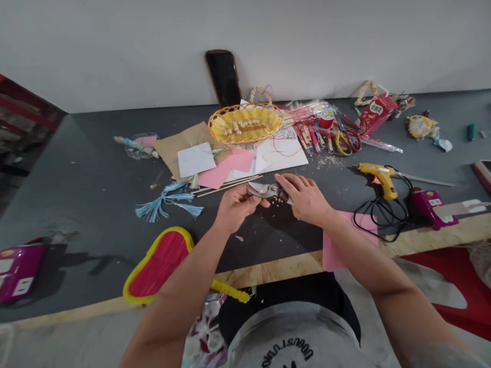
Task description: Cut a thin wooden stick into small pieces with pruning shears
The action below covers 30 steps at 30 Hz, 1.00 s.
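My right hand (310, 199) is closed round the handles of a pair of pruning shears (265, 190), whose metal blades point left. At the blade end, my left hand (235, 205) is pinched shut; a tiny pale bit shows by its fingertips, too small to name. Small pale chips lie on the table below the shears. Just beyond the left hand are thin wooden sticks (226, 186). Light blue tassels (163, 202) lie to its left. A red, rounded fan-like piece with a yellow border (161, 263) rests near the left forearm.
A yellow woven basket (268, 122) holds small pale pieces, with a phone (223, 76) propped behind. Pink paper (230, 166), scissors (343, 143) and a red carton (378, 113) lie about. At right are a yellow glue gun (383, 176), its cable and a purple power box (431, 207).
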### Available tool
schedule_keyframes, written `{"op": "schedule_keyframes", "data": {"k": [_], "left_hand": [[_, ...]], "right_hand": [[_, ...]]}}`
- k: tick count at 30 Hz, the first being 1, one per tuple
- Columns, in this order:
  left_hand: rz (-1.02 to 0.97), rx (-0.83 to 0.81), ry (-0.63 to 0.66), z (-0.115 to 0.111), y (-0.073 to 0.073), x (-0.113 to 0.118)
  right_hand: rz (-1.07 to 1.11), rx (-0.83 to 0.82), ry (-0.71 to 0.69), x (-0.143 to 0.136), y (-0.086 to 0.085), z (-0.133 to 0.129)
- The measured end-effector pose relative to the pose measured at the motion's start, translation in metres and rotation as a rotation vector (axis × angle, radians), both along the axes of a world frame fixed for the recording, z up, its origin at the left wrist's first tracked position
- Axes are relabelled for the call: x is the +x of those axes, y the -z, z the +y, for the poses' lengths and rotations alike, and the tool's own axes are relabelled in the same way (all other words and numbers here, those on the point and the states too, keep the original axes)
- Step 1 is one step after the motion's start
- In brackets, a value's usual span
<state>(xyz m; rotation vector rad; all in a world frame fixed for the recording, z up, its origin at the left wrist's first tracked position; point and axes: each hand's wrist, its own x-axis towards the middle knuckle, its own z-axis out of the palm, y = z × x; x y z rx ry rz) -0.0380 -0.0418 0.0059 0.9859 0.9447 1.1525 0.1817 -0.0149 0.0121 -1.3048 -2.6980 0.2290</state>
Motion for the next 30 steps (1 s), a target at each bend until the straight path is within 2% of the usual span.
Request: {"op": "schedule_keyframes", "data": {"k": [3,11,22,28,30], "left_hand": [[-0.065,-0.025,0.038,0.001,-0.001,0.000],[-0.024,-0.001,-0.062,0.001,0.004,0.001],[0.118,0.088,-0.011,0.001,0.005,0.000],[0.226,0.165,-0.094,0.001,0.008,-0.001],[0.190,0.145,-0.075,0.001,0.006,-0.001]], "right_hand": [[-0.012,-0.038,0.009,-0.001,-0.001,0.000],[-0.037,-0.099,0.082,-0.007,-0.003,-0.004],[0.016,-0.147,-0.075,0.008,-0.002,0.005],[-0.044,-0.050,0.042,-0.001,-0.001,0.001],[-0.035,-0.041,0.044,-0.002,0.000,0.000]]}}
